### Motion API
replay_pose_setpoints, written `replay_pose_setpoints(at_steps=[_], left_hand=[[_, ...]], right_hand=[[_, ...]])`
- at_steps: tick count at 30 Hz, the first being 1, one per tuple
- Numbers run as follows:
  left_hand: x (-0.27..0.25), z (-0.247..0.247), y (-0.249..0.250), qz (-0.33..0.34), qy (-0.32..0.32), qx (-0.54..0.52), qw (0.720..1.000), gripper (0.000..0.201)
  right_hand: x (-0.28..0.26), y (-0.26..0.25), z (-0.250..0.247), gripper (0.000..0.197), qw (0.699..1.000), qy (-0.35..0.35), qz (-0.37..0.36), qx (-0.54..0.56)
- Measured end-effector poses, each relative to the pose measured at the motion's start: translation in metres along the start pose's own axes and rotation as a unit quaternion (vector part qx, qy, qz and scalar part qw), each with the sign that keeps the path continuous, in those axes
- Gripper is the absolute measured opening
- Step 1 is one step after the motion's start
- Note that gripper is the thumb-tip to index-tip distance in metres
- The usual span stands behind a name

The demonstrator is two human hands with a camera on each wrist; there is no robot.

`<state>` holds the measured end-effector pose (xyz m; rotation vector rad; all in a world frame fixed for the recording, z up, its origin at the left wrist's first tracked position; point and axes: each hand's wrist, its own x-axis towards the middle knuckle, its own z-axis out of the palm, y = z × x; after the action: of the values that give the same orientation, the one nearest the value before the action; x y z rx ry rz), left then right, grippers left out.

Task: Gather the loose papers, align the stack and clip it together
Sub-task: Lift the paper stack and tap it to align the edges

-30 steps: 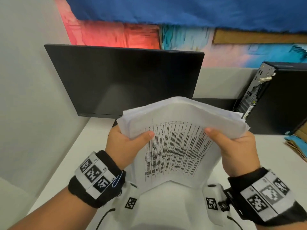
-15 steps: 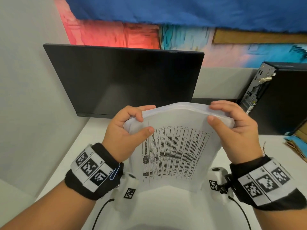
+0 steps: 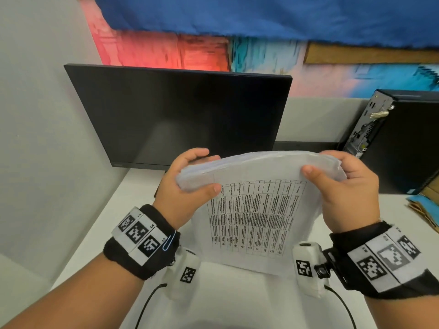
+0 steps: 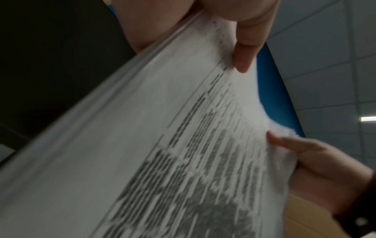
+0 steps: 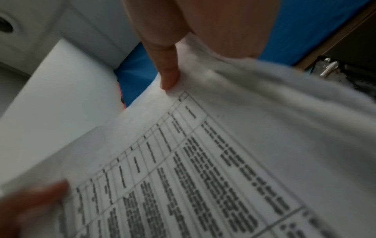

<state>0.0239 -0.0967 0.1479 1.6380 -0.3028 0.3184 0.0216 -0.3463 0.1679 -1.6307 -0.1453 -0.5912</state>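
Note:
A stack of white papers (image 3: 256, 210) with a printed table on the front sheet stands upright, its lower edge on the white desk (image 3: 237, 302). My left hand (image 3: 187, 179) grips the stack's upper left corner, thumb on the front and fingers curled over the top. My right hand (image 3: 342, 184) grips the upper right corner the same way. The wrist views show the papers (image 4: 162, 153) (image 5: 223, 153) with a thumb (image 4: 244, 53) (image 5: 168, 70) pressed on the front sheet. A blue paper clip (image 3: 169, 242) sits hooked on my left wristband.
A black monitor (image 3: 185, 115) stands just behind the stack. A black computer case (image 3: 399, 143) is at the right, with cardboard and blue sheets (image 3: 425, 203) beside it. A grey partition wall (image 3: 42, 138) closes the left side.
The fanned, uneven top edges have come together into a squarer stack. Both hands shifted from the sides to the top corners, fingers curling over the upper edge.

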Motion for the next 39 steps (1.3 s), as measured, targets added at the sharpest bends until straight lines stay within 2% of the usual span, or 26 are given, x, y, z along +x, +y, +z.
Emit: replay_pose_setpoints(at_steps=[3, 6, 7, 9, 11, 12, 13, 14, 15, 16, 18, 19, 22, 23, 24, 25, 26, 27, 28, 30, 32, 33, 35, 39], left_hand=[[-0.004, -0.001, -0.009, -0.055, -0.019, 0.042, 0.997, 0.049], [-0.008, 0.0, -0.008, -0.104, 0.008, 0.131, 0.986, 0.019], [-0.006, 0.0, -0.006, -0.11, 0.022, 0.16, 0.981, 0.012], [-0.001, 0.001, 0.003, -0.094, 0.002, 0.214, 0.972, 0.027], [0.003, 0.005, 0.016, -0.055, -0.045, 0.354, 0.933, 0.043], [0.002, 0.005, 0.023, -0.007, -0.054, 0.403, 0.914, 0.042], [0.002, 0.005, 0.027, 0.028, -0.077, 0.431, 0.899, 0.038], [0.003, 0.006, 0.032, 0.028, -0.103, 0.434, 0.894, 0.032], [0.004, 0.006, 0.035, 0.029, -0.138, 0.46, 0.877, 0.027], [0.004, 0.006, 0.038, 0.014, -0.145, 0.46, 0.876, 0.024], [0.007, 0.0, 0.037, -0.031, -0.138, 0.438, 0.888, 0.022], [0.009, -0.008, 0.034, -0.058, -0.139, 0.446, 0.882, 0.02], [0.013, -0.037, 0.02, -0.137, -0.121, 0.487, 0.854, 0.039], [0.015, -0.048, 0.014, -0.151, -0.089, 0.48, 0.86, 0.041], [0.015, -0.058, 0.007, -0.16, -0.038, 0.441, 0.882, 0.037], [0.015, -0.066, 0.0, -0.173, 0.015, 0.362, 0.916, 0.037], [0.013, -0.071, -0.008, -0.186, 0.052, 0.255, 0.948, 0.046], [0.012, -0.074, -0.016, -0.198, 0.069, 0.14, 0.968, 0.059], [0.01, -0.073, -0.026, -0.215, 0.071, 0.043, 0.973, 0.069], [0.003, -0.061, -0.04, -0.224, 0.052, -0.05, 0.972, 0.065], [-0.002, -0.044, -0.045, -0.206, 0.086, -0.06, 0.973, 0.037], [-0.004, -0.037, -0.047, -0.191, 0.113, -0.05, 0.974, 0.029], [-0.011, -0.027, -0.053, -0.181, 0.132, -0.021, 0.974, 0.03], [-0.028, -0.015, -0.079, -0.243, 0.107, 0.036, 0.963, 0.024]], right_hand=[[0.001, -0.017, -0.003, 0.026, 0.996, 0.022, -0.003, 0.084], [0.007, -0.019, -0.008, 0.028, 0.986, 0.043, 0.045, 0.153], [0.011, -0.015, -0.01, 0.027, 0.989, 0.04, 0.068, 0.123], [0.018, -0.002, -0.016, 0.035, 0.995, 0.012, 0.072, -0.062], [0.016, 0.004, -0.017, 0.062, 0.962, -0.054, 0.001, -0.266], [0.014, 0.006, -0.015, 0.067, 0.945, -0.098, -0.054, -0.308], [0.012, 0.008, -0.011, 0.061, 0.941, -0.148, -0.077, -0.294], [0.008, 0.007, -0.005, 0.047, 0.948, -0.199, -0.061, -0.241], [0.003, 0.007, -0.001, 0.031, 0.954, -0.234, -0.036, -0.185], [0.0, 0.01, 0.001, 0.023, 0.959, -0.242, -0.02, -0.149], [-0.003, 0.012, 0.001, 0.012, 0.967, -0.218, -0.012, -0.131], [-0.003, 0.013, -0.003, 0.004, 0.972, -0.203, 0.001, -0.114], [-0.005, 0.017, -0.024, 0.019, 0.983, -0.158, 0.091, -0.032], [-0.004, 0.022, -0.031, 0.021, 0.982, -0.147, 0.116, 0.0], [-0.004, 0.024, -0.037, 0.025, 0.981, -0.142, 0.127, 0.031], [-0.004, 0.027, -0.042, 0.033, 0.98, -0.144, 0.13, 0.046], [-0.004, 0.03, -0.045, 0.038, 0.979, -0.145, 0.13, 0.064], [-0.004, 0.032, -0.046, 0.037, 0.978, -0.135, 0.132, 0.085], [-0.004, 0.034, -0.045, 0.033, 0.977, -0.123, 0.135, 0.107], [-0.007, 0.038, -0.041, 0.033, 0.977, -0.09, 0.139, 0.134], [-0.012, 0.049, -0.038, 0.034, 0.978, -0.071, 0.134, 0.143], [-0.015, 0.055, -0.037, 0.034, 0.978, -0.063, 0.134, 0.146], [-0.024, 0.069, -0.035, 0.033, 0.98, -0.035, 0.151, 0.128], [-0.049, 0.097, -0.032, 0.016, 0.973, 0.0, 0.226, 0.049]])
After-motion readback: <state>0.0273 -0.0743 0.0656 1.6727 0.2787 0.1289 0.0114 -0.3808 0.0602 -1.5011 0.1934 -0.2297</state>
